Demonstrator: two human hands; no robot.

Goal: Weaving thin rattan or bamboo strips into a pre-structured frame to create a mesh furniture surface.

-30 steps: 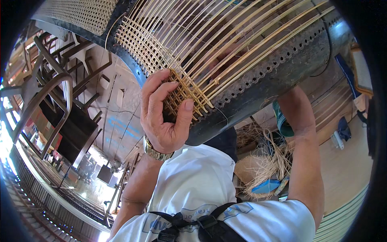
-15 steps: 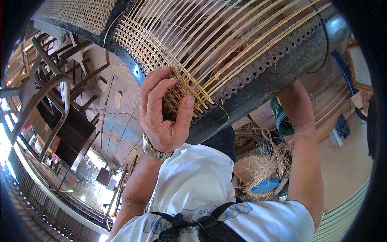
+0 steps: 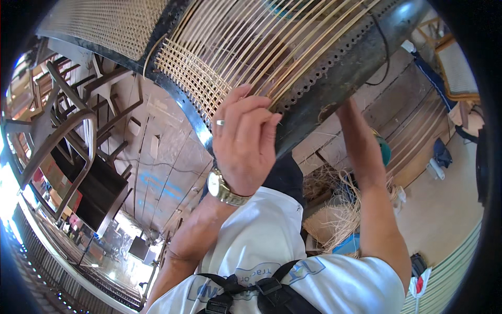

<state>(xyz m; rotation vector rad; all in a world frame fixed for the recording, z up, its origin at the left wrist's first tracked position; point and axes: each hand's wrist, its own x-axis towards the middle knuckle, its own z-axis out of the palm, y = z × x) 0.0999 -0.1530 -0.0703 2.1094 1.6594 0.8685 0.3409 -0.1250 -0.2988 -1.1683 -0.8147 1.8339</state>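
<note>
A dark, curved furniture frame [image 3: 334,78] with a row of holes along its edge is strung with long pale cane strands [image 3: 251,47]. At its left end the strands form an open woven cane grid [image 3: 191,73]. My left hand [image 3: 243,136], with a ring and a wristwatch, is bent over the near corner of the weave. Its thumb and fingertips come together at the strand ends by the holed edge, closed on a cane strand. My right forearm [image 3: 361,152] reaches up under the frame, which hides the right hand.
A finished cane panel [image 3: 104,26] fills the upper left. Stacked wooden chair frames [image 3: 68,120] stand at left. Loose cane fibres [image 3: 340,214] lie beside a blue object [image 3: 348,243] below the frame. A framed cane panel [image 3: 455,68] leans at right.
My left hand has shifted right across the woven corner, its thumb now drawn in to the fingertips. My right arm has moved left and further under the frame, hiding the hand.
</note>
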